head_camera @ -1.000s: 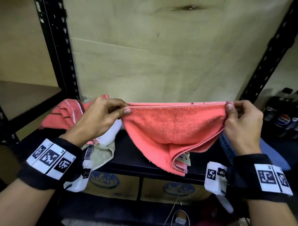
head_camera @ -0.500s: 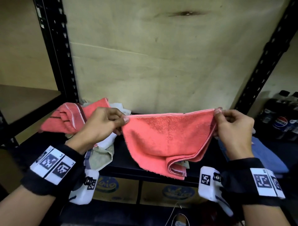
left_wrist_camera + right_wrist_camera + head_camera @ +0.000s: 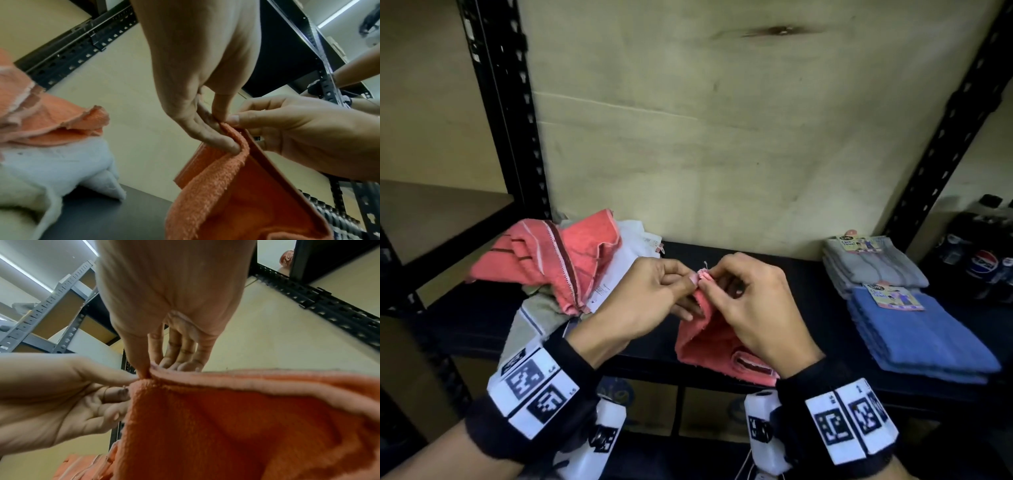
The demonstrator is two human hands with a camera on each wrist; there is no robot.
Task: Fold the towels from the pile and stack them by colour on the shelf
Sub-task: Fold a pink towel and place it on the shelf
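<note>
At frame centre, the left hand and right hand met, both pinching the coral towel corners together; its folded body hung below.

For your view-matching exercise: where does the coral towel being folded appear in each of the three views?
Head: coral towel low centre, hanging from both hands over the shelf edge.
Left wrist: lower right.
Right wrist: lower right, filling it.
Shared landmark: the pinched top corner where the hands meet.
</note>
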